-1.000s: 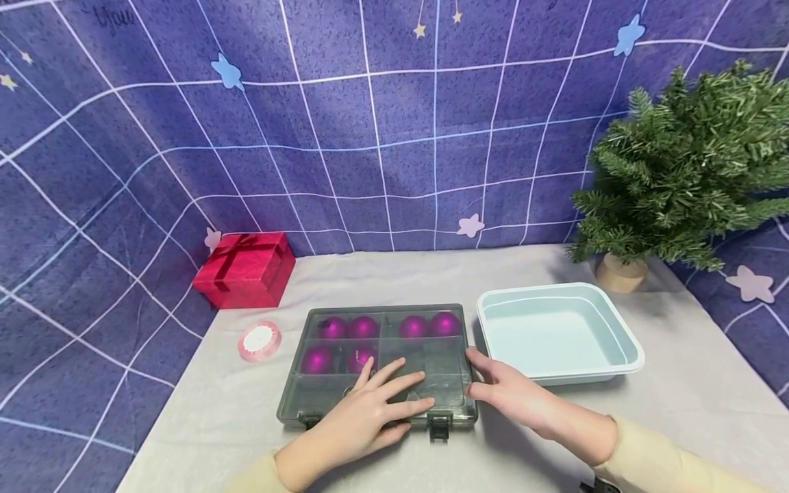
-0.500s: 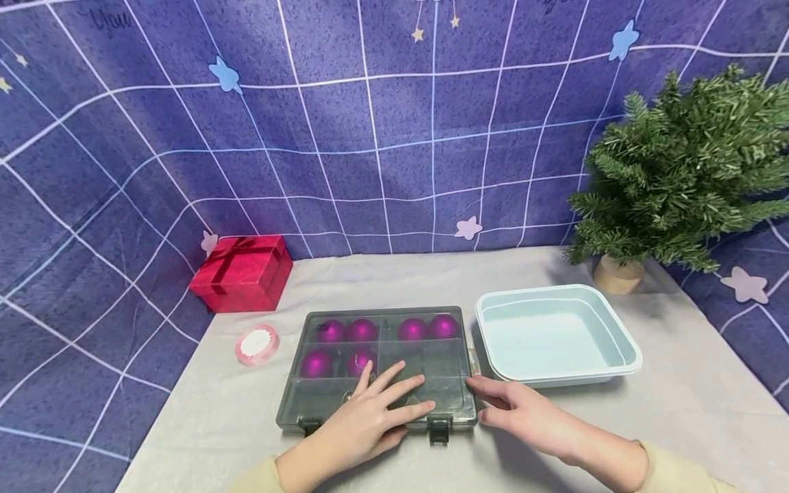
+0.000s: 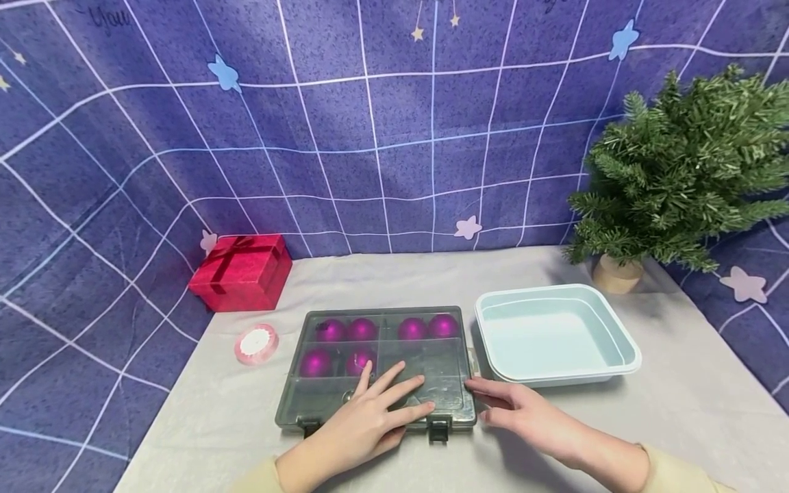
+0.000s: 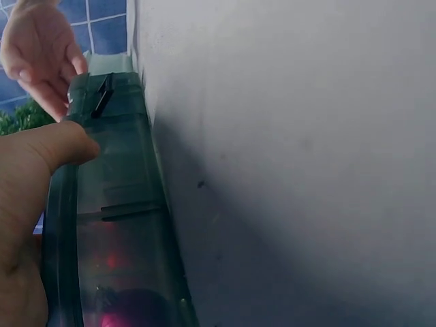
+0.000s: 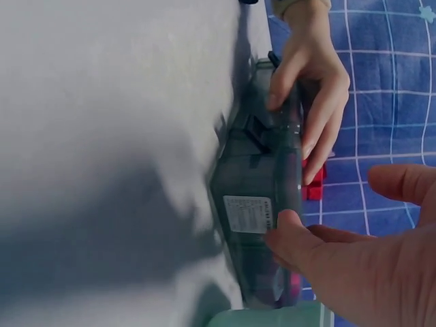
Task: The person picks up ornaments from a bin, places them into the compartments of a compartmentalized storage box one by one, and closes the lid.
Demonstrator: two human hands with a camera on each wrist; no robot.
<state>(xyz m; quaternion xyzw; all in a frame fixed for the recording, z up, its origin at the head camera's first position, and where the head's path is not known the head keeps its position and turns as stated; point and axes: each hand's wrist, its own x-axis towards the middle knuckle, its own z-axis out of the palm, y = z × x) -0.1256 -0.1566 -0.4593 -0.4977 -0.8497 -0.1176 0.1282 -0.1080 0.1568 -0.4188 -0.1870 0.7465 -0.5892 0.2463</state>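
Note:
A dark see-through compartment case [image 3: 425,359] with its lid down lies on the cloth in the head view. Several purple balls [image 3: 316,363] show through the lid in its back and left compartments. My left hand [image 3: 364,418] rests on the lid with fingers spread, its thumb over the front edge, as the left wrist view shows. At the case's right side, the fingertips of my right hand [image 3: 530,418] touch the edge near the front corner. A front latch [image 3: 439,430] sticks out from the case. The right wrist view shows a white label [image 5: 248,214] on the side wall.
To the right stands a pale blue tray [image 3: 557,376], close beside the case. A small artificial fir tree [image 3: 672,171] rises behind it. At the left are a red gift box [image 3: 243,274] and a pink ribbon roll [image 3: 256,344]. A purple-blue curtain [image 3: 394,137] hangs behind.
My right hand has slid along the case's right side toward the front. My left hand stays on the lid. The case has hardly moved.

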